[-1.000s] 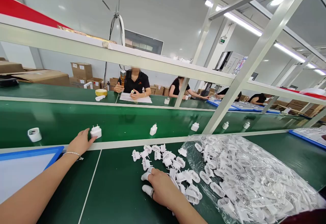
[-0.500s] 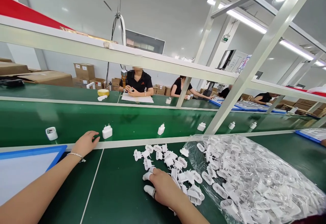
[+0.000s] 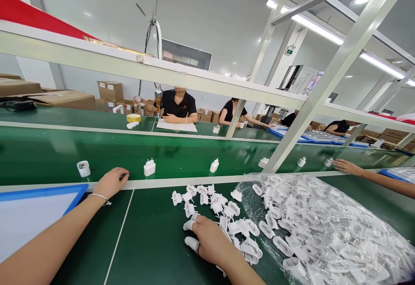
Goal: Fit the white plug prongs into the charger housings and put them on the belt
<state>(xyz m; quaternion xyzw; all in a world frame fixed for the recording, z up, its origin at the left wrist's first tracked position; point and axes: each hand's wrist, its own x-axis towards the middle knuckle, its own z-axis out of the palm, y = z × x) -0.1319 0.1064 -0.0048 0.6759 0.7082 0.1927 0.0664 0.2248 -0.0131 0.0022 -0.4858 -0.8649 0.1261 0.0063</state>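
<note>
My left hand [image 3: 112, 184], with a bracelet at the wrist, hovers at the near edge of the green conveyor belt [image 3: 181, 147]. Its fingers are loosely curled, a small gap between thumb and forefinger, and I see nothing in them. On either side of it stand two white charger bodies, one with an open end [image 3: 83, 169] and one with pins on top [image 3: 149, 167]. White finger cots cover fingertips of my right hand [image 3: 209, 239], which rests beside loose white plug covers [image 3: 218, 203]. Its visible fingers are apart; its palm side is hidden.
Another charger [image 3: 214, 165] stands farther along the belt. A clear plastic bag [image 3: 327, 224] full of plug covers lies at right. A blue-edged white board [image 3: 35, 207] is at left. At far right a co-worker's hand [image 3: 348, 167] reaches over the belt. A slanted metal post [image 3: 311, 103] crosses the view.
The chargers have moved right along the belt. My left hand's fingers have curled in; my right hand has barely moved. A co-worker's hand has come in at right, by a charger.
</note>
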